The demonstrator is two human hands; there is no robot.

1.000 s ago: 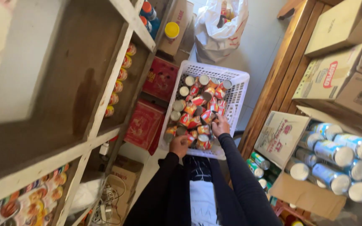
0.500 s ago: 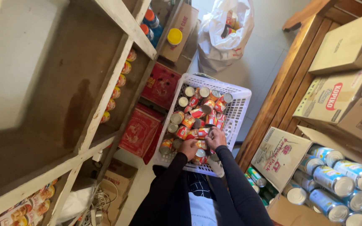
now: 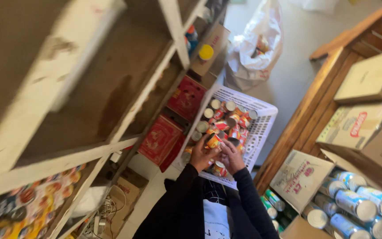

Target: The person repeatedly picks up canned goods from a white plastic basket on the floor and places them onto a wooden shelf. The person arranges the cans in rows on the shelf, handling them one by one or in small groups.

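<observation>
- Head view, only one camera: both hands down in the white basket (image 3: 261, 116), which stands on the floor by the wooden shelf unit (image 3: 111, 102).
- Left hand (image 3: 202, 152): fingers clenched round a small red-and-orange can (image 3: 213, 140), lifted just above the pile.
- Right hand (image 3: 231, 156): touching the left hand, fingers curled over the cans near the basket's near edge. Can't tell if it has its own can; the view is blurred there.
- Step, my read: picking cans out of the basket, one already in hand. Next move would call for a second can secured by the right hand, or lifting clear of the basket wall without knocking the pile.
- Basket contents: loose heap of small cans (image 3: 228, 119), same red-and-orange labels, silver lids up on several, some lying on their sides.
- Shelf: the middle board is bare stained wood; red boxes (image 3: 162, 138) on the lower level beside the basket; a jar with a yellow lid (image 3: 206, 52) further back.
- Bottom left: a tray of colourful cans (image 3: 27, 208) on the low shelf.
- Right side: open cardboard box (image 3: 299, 177), with larger tins with blue-and-white labels (image 3: 359, 201) lying on their sides beside it; closed cartons (image 3: 368, 119) stacked above.
- White plastic bag (image 3: 255, 46) slumped on the floor beyond the basket; contents unclear.
</observation>
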